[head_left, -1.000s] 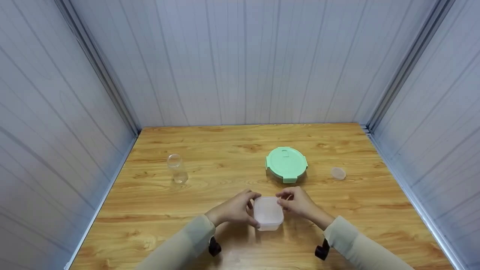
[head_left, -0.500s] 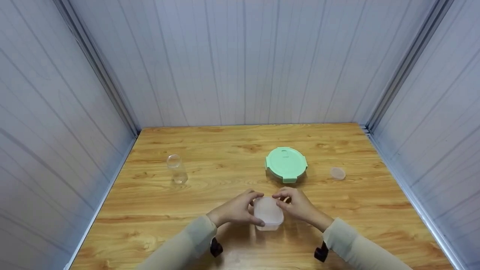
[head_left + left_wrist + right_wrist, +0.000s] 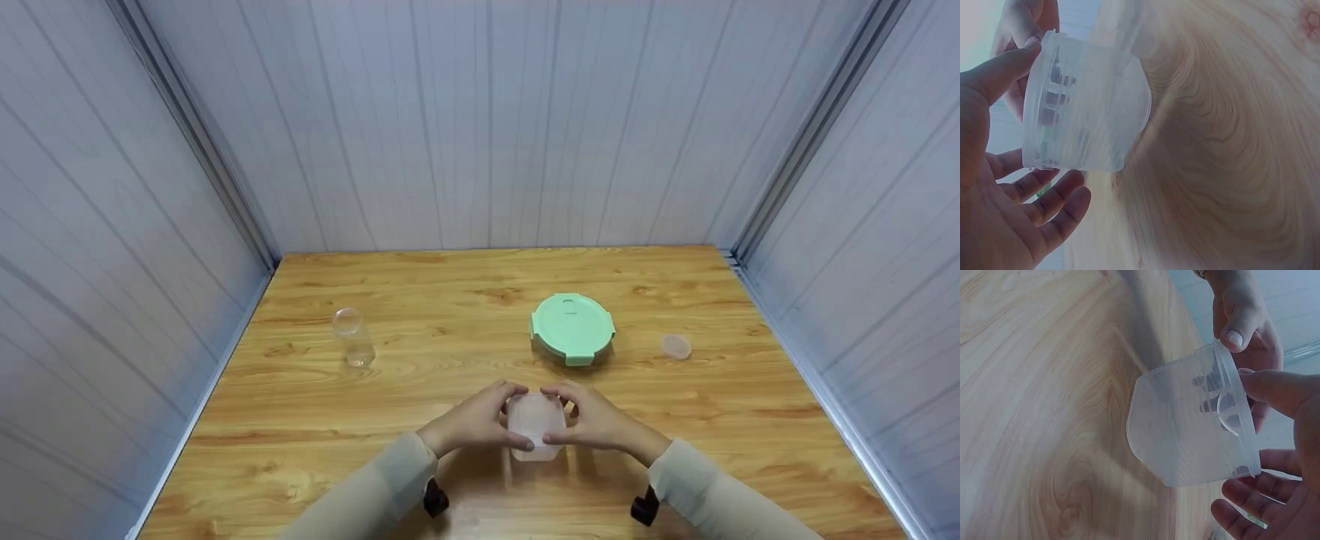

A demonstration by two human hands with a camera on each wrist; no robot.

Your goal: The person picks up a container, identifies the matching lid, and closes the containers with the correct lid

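Note:
A square translucent plastic food container point(image 3: 535, 421) stands on the table in front of me, its lid point(image 3: 1036, 107) on the top rim. My left hand point(image 3: 478, 418) holds it from the left, thumb over the near corner of the lid and fingertips at the far edge. From the right, my right hand point(image 3: 598, 420) grips it in much the same way, its thumb on the near edge and index finger at the far edge. The right wrist view shows the container's ribbed clear wall point(image 3: 1179, 424) below the rim, with the lower fingers spread beside it.
Beyond the hands stands a round lunch box point(image 3: 573, 328) with a mint-green clip lid. A small clear round lid point(image 3: 676, 346) lies on the table point(image 3: 450, 300) to its right. A clear glass or jar point(image 3: 355, 341) stands at the left. Panel walls border the back and sides.
My right hand has gone from pinching the lid's far right corner to spanning its right side, thumb at the near edge. My left thumb has slid slightly right over the lid.

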